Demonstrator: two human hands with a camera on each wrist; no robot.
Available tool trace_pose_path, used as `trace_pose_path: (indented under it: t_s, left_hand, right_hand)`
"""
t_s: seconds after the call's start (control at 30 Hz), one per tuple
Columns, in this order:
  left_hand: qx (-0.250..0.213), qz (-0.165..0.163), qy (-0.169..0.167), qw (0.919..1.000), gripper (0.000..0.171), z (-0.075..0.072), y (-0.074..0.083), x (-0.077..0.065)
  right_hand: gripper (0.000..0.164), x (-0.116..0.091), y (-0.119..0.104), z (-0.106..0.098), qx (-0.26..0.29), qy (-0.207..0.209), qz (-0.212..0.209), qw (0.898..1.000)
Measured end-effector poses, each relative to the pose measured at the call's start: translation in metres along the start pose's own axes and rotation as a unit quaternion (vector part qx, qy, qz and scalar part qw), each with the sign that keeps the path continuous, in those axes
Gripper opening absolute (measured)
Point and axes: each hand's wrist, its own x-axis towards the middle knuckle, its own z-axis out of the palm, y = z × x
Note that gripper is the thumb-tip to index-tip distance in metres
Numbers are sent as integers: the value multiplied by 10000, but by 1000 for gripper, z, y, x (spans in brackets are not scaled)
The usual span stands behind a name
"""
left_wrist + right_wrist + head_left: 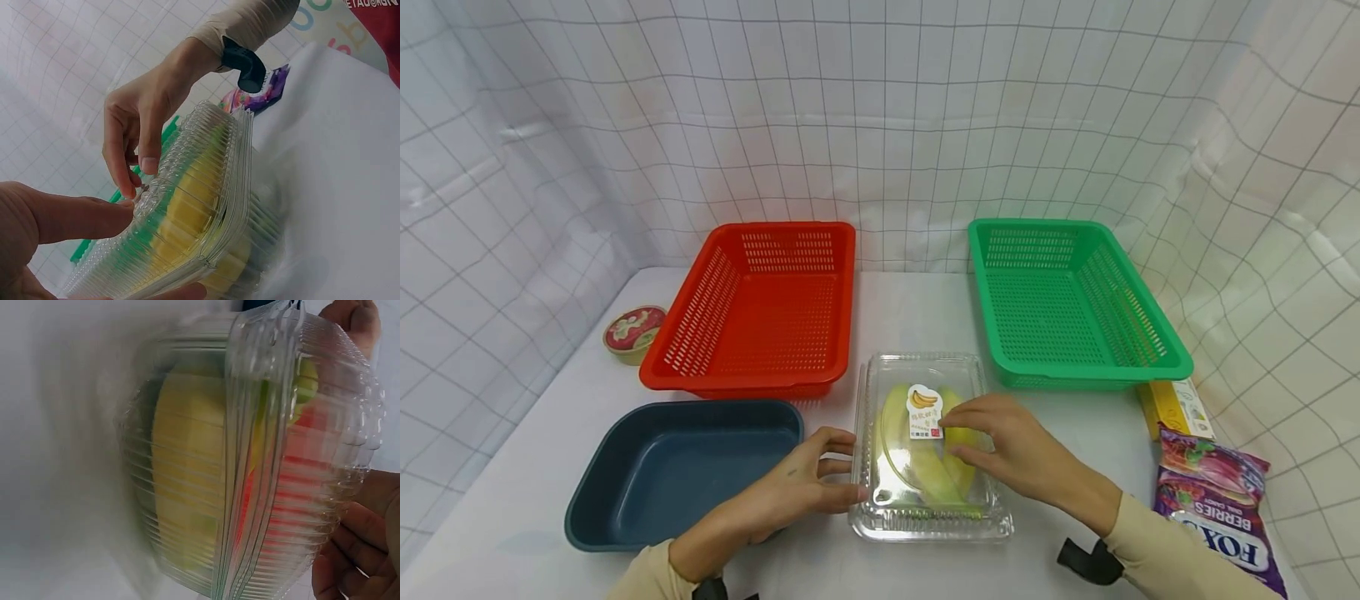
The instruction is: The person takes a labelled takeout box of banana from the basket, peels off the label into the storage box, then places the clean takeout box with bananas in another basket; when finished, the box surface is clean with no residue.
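Note:
A clear plastic clamshell box (934, 533) of yellow bananas (917, 462) lies on the white table, its lid down. The lid bears a white label (925, 412) with a banana picture. At the box's left side my left hand (797, 483) touches the plastic with thumb and fingers. My right hand (1015, 442) is over the lid, its index fingertip at the label's right edge and its thumb a little apart. From the left wrist view, the right fingers bend down close to the lid. The right wrist view shows the box's ribbed side (187, 469) with a banana behind it.
A dark blue tub (685, 483) stands left of the box. Behind are a red basket (790, 308) and a green basket (1045, 317). A round tub (635, 332) sits far left. On the right lie a yellow carton (1176, 408) and a purple candy bag (1213, 508).

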Motion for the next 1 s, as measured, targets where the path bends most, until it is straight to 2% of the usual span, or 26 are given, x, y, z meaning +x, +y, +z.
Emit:
trace_pose_path:
  t_s: [0.23, 0.43, 0.6, 0.8, 0.93, 1.0]
  left_hand:
    - [5, 6, -7, 10000, 72, 0, 0, 0]
    - [65, -3, -27, 10000, 72, 0, 0, 0]
    - [202, 52, -8, 9998, 71, 0, 2, -1]
    - [79, 36, -8, 10000, 72, 0, 1, -1]
    - [72, 49, -9, 10000, 72, 0, 0, -1]
    - [82, 44, -10, 10000, 73, 0, 0, -1]
  right_hand:
    - [22, 10, 1, 3, -352, -182, -267, 9989]
    - [15, 14, 5, 7, -685, 21, -792, 9945]
    - [17, 14, 9, 10, -951, 262, -1395, 9853]
    - [16, 16, 11, 11, -1315, 359, -2029, 9697]
    - [6, 17, 14, 15, -1408, 449, -2044, 9677]
    - [10, 16, 15, 17, -1377, 474, -1949, 9700]
